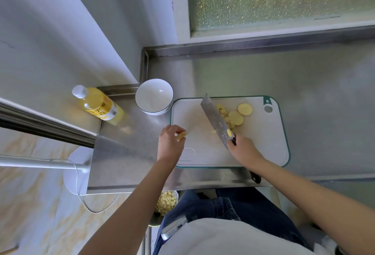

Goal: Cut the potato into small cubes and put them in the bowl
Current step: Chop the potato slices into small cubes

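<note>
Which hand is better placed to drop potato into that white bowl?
The left hand: it pinches a potato piece and is nearer the bowl; the right hand grips the knife.

A white cutting board (263,145) with a green rim lies on the steel counter (304,84), close to its near edge. The right hand (243,149) grips the handle of a cleaver (217,119), whose blade runs from the board's middle toward its far edge. Just right of the blade sit small cut potato pieces (223,110) and two round slices (245,109). At the board's left edge the left hand (169,143) pinches a pale potato piece (181,135). A white bowl (152,98) stands at the board's far-left corner. A yellow bottle (99,105) stands at the counter's left edge.
</note>
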